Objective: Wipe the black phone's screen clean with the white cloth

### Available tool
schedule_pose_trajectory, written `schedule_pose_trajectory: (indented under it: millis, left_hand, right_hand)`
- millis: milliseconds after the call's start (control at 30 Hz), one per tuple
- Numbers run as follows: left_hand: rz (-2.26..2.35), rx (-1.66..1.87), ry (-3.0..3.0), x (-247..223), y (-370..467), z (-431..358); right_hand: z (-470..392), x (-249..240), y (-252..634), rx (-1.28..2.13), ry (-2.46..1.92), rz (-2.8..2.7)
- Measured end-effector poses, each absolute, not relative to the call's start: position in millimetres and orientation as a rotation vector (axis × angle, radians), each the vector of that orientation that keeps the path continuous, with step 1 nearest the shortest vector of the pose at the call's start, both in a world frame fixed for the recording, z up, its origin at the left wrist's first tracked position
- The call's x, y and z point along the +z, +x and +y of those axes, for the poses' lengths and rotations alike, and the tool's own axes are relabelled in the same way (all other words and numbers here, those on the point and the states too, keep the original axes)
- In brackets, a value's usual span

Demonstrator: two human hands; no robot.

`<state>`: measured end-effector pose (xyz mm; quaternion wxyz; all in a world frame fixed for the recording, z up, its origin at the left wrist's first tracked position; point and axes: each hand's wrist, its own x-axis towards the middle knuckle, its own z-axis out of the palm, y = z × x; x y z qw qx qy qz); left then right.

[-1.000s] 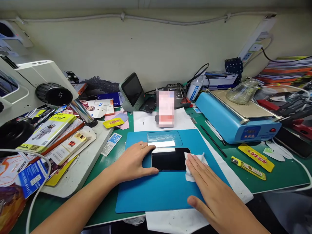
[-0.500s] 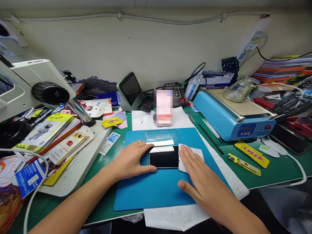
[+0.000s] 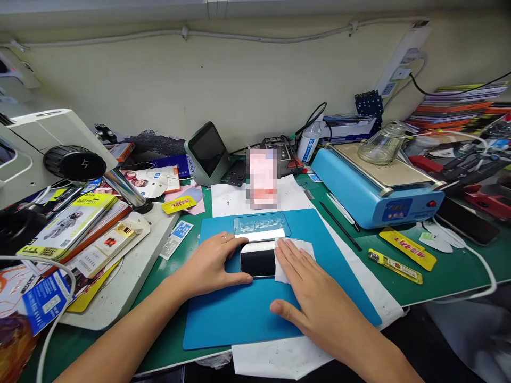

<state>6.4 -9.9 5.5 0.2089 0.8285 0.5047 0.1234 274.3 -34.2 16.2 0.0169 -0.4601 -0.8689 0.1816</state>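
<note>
A phone point(image 3: 257, 259) with a glossy dark screen lies sideways on a blue mat point(image 3: 235, 314). My left hand point(image 3: 215, 260) is closed around its left end, thumb on the near edge and fingers on the far edge. Under the flat fingers of my right hand point(image 3: 307, 282), a white wipe point(image 3: 281, 272) is pressed onto the right part of the screen, hiding that end. The right thumb sticks out over the mat. Just beyond the phone lies a clear phone-shaped glass or film point(image 3: 261, 222), reflecting light.
White paper point(image 3: 293, 192) lies beneath the mat, with a blurred pink upright screen point(image 3: 262, 181) behind. At right stand a blue heating machine point(image 3: 359, 194) with a glass jar point(image 3: 382, 144), and a yellow cutter point(image 3: 395, 266). Boxes point(image 3: 72, 223) and a microscope stand point(image 3: 130, 183) crowd the left.
My right hand has slid left along the screen with the wipe, covering more of it. My left hand keeps its grip on the phone. The whole view has shifted slightly.
</note>
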Motion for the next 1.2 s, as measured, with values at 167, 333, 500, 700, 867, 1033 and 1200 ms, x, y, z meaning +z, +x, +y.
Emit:
schedule_pose_trajectory:
  millis: [167, 333, 500, 700, 867, 1033, 1200]
  left_hand:
    - [1.412, 0.339, 2.306, 6, 6, -11]
    - [1.389, 0.334, 2.329, 7, 6, -11]
    - [1.372, 0.345, 2.344, 6, 5, -10]
    - [1.362, 0.339, 2.342, 5, 4, -9]
    - [1.367, 0.314, 2.329, 7, 4, -11]
    - [1.361, 0.329, 2.319, 10, 5, -10]
    - [1.356, 0.335, 2.313, 11, 5, -9]
  right_hand:
    - [-53, 12, 282, 0.576, -1.415, -2.761]
    - [-33, 16, 264, 0.575, -1.475, -2.730]
    - [-27, 15, 256, 0.513, -1.478, -2.717]
    - [-51, 4, 276, 0.359, -1.369, -2.719]
    - [-41, 11, 273, 0.355, -1.372, -2.706]
    - [-24, 19, 260, 0.418, -1.436, -2.710]
    - [-31, 15, 260, 0.340, -1.455, -2.661]
